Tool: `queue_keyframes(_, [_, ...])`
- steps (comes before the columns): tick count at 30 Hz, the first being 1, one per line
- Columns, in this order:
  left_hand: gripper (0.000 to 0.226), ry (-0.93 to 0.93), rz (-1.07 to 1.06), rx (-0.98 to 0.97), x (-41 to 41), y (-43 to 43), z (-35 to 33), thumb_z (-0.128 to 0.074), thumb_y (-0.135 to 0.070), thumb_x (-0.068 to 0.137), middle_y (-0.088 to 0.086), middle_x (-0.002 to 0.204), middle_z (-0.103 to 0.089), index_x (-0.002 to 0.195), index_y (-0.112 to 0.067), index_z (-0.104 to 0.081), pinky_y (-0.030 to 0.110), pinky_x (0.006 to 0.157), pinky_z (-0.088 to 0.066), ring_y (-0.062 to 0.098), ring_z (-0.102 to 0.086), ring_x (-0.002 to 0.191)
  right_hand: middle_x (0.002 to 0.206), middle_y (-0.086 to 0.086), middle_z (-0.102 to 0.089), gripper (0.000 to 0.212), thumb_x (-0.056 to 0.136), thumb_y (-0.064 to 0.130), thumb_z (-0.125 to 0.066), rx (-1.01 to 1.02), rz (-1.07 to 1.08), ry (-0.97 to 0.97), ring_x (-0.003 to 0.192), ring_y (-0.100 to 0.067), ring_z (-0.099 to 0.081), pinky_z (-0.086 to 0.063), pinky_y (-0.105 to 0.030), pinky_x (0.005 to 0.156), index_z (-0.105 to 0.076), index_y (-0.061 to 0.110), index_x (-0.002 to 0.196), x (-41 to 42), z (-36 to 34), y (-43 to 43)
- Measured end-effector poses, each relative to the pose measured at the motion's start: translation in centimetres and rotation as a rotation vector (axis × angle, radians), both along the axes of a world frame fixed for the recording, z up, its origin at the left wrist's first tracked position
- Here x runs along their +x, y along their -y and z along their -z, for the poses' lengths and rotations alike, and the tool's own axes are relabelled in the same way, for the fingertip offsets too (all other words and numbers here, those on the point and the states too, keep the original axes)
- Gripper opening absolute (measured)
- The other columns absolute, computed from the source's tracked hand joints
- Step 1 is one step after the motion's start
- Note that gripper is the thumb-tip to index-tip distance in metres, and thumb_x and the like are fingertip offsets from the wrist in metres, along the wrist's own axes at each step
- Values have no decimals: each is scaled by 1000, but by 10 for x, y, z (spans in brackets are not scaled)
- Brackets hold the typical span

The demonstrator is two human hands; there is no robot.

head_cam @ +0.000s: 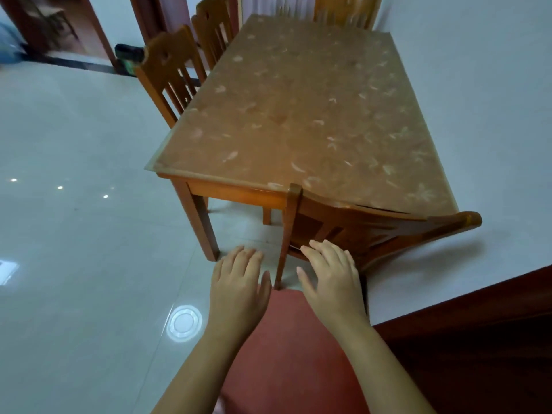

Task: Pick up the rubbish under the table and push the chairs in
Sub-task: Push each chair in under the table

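A wooden dining table [298,121] with a patterned cover stands against the white wall. At its near end a wooden chair [373,228] is pushed against the table edge, its backrest level with the top. My left hand [239,282] and my right hand [331,276] hover side by side below the backrest, fingers straight and spread, holding nothing. The right hand is just in front of the chair's back slats; I cannot tell whether it touches them. No rubbish shows on the floor under the table.
Two more wooden chairs [170,73] [213,31] stand along the table's left side, and another chair [346,10] at the far end. A dark bin [128,55] sits by the doorway. Glossy white tiles [74,234] spread to the left; a dark wooden frame [478,309] lies right.
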State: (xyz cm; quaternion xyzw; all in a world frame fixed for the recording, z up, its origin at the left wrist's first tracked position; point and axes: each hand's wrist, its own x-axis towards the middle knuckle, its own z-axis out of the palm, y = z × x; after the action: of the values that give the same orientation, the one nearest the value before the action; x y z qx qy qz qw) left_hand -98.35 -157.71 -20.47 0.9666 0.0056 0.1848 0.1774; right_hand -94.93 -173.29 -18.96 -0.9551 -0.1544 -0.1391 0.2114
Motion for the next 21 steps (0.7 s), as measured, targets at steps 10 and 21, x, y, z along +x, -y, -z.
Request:
queue_keyframes(10, [35, 69, -173, -26, 10, -143, -4, -44, -23, 81, 12, 103, -68, 99, -4, -67, 40, 87, -40, 33, -60, 103, 111, -6, -65, 31, 78, 21, -63, -49, -174, -12, 109, -26, -57, -38, -52, 95, -62, 13, 108, 27, -11, -155])
queue_keyframes(21, [26, 169, -264, 79, 21, -324, -9, -45, -19, 82, 13, 102, -67, 103, -7, -55, 46, 82, -48, 35, -60, 102, 106, -4, -66, 36, 83, 32, -40, -25, -369, 16, 102, -23, -60, -46, -45, 89, -63, 14, 105, 61, -31, -355])
